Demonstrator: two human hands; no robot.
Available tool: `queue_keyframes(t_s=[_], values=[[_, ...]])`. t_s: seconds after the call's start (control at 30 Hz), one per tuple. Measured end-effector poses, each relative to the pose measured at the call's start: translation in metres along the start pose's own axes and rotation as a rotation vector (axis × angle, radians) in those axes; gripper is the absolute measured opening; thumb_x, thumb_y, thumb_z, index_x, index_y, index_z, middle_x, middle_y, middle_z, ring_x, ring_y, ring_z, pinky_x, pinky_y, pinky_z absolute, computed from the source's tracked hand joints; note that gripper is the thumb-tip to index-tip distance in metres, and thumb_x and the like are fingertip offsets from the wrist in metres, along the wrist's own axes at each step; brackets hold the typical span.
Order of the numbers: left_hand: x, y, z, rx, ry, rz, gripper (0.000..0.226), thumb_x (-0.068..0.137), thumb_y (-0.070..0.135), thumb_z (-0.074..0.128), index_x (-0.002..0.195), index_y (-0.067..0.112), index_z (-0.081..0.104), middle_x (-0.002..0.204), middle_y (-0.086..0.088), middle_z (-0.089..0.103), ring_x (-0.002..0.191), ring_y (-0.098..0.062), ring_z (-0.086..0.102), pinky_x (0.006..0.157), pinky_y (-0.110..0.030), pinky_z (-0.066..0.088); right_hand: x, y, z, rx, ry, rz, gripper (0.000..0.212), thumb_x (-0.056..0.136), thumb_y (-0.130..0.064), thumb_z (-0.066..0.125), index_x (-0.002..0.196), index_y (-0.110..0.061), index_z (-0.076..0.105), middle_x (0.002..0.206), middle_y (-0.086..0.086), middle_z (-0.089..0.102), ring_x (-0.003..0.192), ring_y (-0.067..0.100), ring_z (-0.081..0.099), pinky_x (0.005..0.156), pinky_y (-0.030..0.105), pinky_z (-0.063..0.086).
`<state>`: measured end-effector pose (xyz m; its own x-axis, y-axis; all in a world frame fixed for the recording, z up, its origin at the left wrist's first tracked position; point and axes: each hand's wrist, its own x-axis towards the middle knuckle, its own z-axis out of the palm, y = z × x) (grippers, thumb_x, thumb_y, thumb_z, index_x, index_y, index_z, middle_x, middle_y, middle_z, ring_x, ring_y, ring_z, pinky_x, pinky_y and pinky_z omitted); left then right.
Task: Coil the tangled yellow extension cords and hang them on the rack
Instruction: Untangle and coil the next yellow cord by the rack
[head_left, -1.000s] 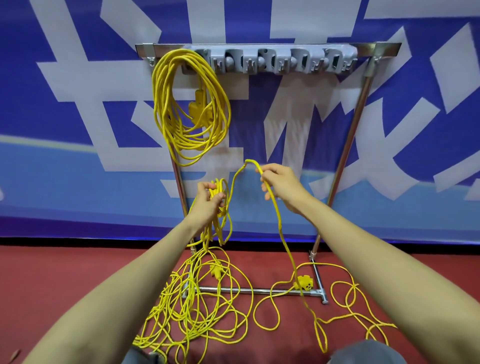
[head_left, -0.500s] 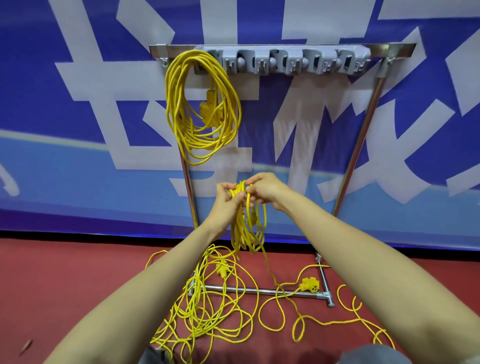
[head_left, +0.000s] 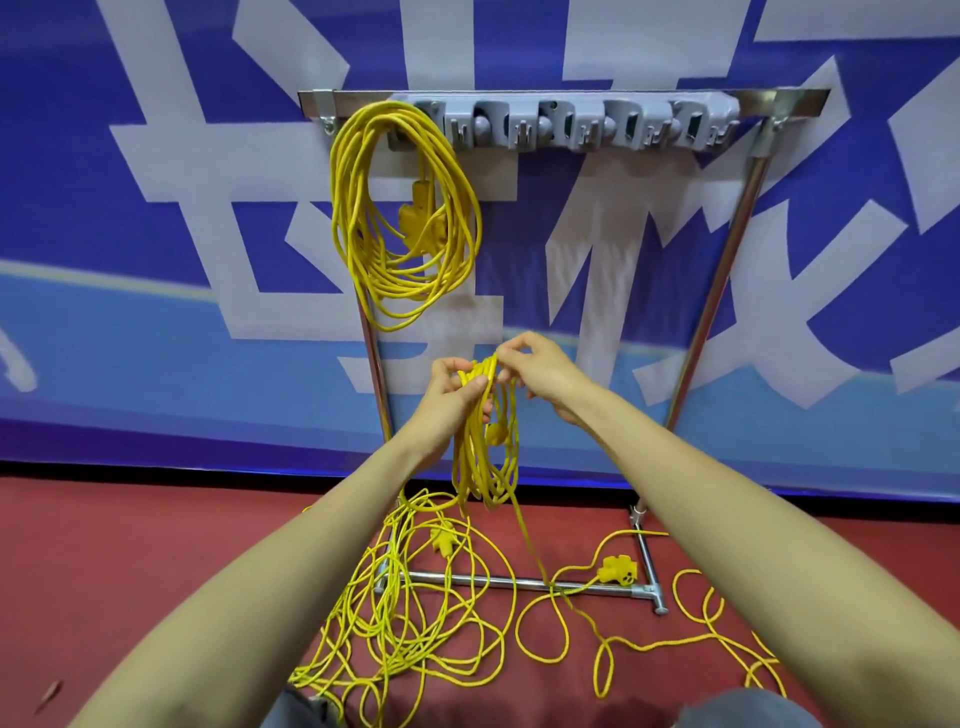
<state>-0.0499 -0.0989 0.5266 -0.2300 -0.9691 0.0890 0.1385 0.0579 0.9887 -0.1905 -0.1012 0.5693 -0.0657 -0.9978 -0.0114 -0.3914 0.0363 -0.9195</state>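
My left hand (head_left: 457, 389) grips the top of a small bundle of yellow cord loops (head_left: 485, 457) that hangs below it. My right hand (head_left: 535, 364) pinches the same cord at the top of the bundle, right beside the left hand. From the bundle the cord runs down to a tangled yellow heap (head_left: 410, 623) on the floor and to loose strands with a yellow socket (head_left: 618, 569). A coiled yellow cord (head_left: 405, 208) hangs from the left end of the metal rack (head_left: 519, 96).
The rack's grey holder strip (head_left: 587, 122) has several free clips to the right of the hung coil. Its slanted posts (head_left: 717, 291) and floor bar (head_left: 493, 582) stand on red floor (head_left: 130, 571). A blue and white banner (head_left: 156, 260) fills the wall behind.
My right hand, which held a long strand out to the right, has come in to the left hand, adding a loop to the bundle. The loose cord on the floor has shifted.
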Motion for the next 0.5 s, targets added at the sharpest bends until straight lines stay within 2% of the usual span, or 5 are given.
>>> queue_keyframes(t_s=[0.1,0.2,0.33,0.43,0.5], values=[[-0.001,0.004,-0.004,-0.040,-0.022,-0.025,0.019,0.099,-0.002,0.044,0.102,0.013,0.033,0.082,-0.014,0.057,0.052,-0.012,0.056,0.052,-0.024,0.050,0.007,0.008,-0.009,-0.157,0.032,-0.050,0.025,0.093,-0.008,0.050,0.114,-0.014,0.062,0.103,0.005,0.056,0.096,0.017,0.054,0.079,0.024,0.043],[-0.002,0.007,-0.005,-0.085,-0.064,-0.031,0.019,0.098,-0.003,0.044,0.104,0.010,0.032,0.083,-0.015,0.059,0.052,-0.014,0.056,0.050,-0.024,0.050,0.006,0.015,-0.012,-0.305,-0.041,-0.131,0.028,0.090,-0.014,0.060,0.117,-0.016,0.063,0.115,0.007,0.058,0.109,0.020,0.055,0.090,0.031,0.045],[-0.001,0.007,-0.003,-0.124,-0.080,-0.058,0.017,0.099,-0.001,0.045,0.100,0.012,0.034,0.085,-0.017,0.060,0.052,-0.016,0.058,0.050,-0.025,0.051,0.004,0.013,-0.011,-0.321,0.053,-0.242,0.020,0.089,-0.019,0.063,0.106,-0.011,0.069,0.101,0.004,0.068,0.096,0.017,0.060,0.086,0.032,0.049],[0.001,0.006,-0.002,-0.157,-0.083,-0.082,0.015,0.099,0.001,0.045,0.099,0.013,0.035,0.086,-0.016,0.061,0.050,-0.016,0.057,0.048,-0.027,0.051,0.002,0.011,-0.009,-0.377,0.065,-0.300,0.026,0.091,-0.020,0.060,0.115,-0.012,0.067,0.103,0.002,0.068,0.096,0.014,0.060,0.079,0.021,0.044],[0.003,0.007,-0.002,-0.165,-0.074,-0.092,0.013,0.100,0.003,0.044,0.098,0.013,0.037,0.084,-0.016,0.062,0.049,-0.016,0.057,0.047,-0.027,0.051,0.002,0.011,-0.009,-0.382,0.048,-0.313,0.024,0.092,-0.020,0.058,0.111,-0.012,0.070,0.102,0.004,0.070,0.095,0.015,0.063,0.073,0.017,0.043]])
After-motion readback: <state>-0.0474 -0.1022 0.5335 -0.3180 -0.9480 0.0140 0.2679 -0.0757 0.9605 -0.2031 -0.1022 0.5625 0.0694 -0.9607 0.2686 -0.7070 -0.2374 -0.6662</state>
